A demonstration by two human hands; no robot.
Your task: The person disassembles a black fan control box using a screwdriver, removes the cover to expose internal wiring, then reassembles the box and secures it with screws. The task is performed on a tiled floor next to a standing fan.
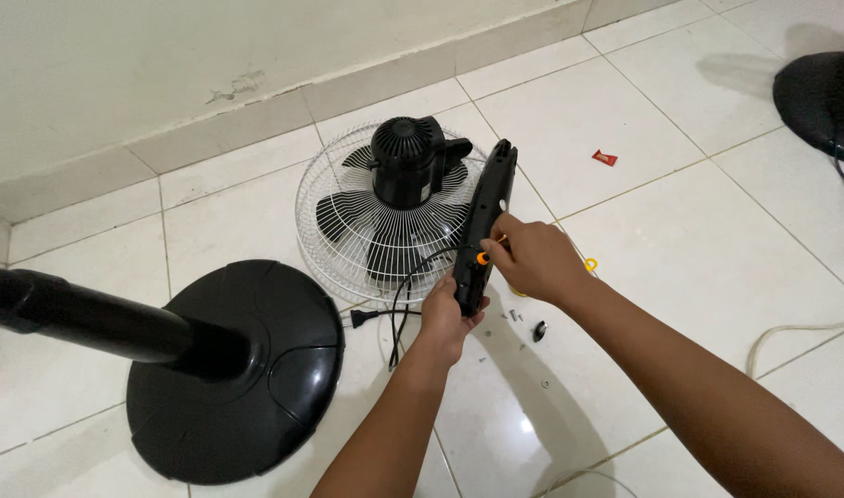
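Black round fan base [233, 369] with pole lies apart from one white grille [385, 217] and motor: disassembly looks well underway. One long black housing [482, 226] stands gripped in left hand [445, 318]; right hand [533, 258] pinches an orange-handled screwdriver [488, 251]. Few loose screws [514, 315] beside.

Two bare forearms enter from the lower edge of the frame, one from the bottom centre and one from the lower right corner. Neither carries a sleeve, watch, bracelet or glove. The left hand [445, 318] and the right hand [533, 261] show no rings, and the fingernails in view are short and unpainted.
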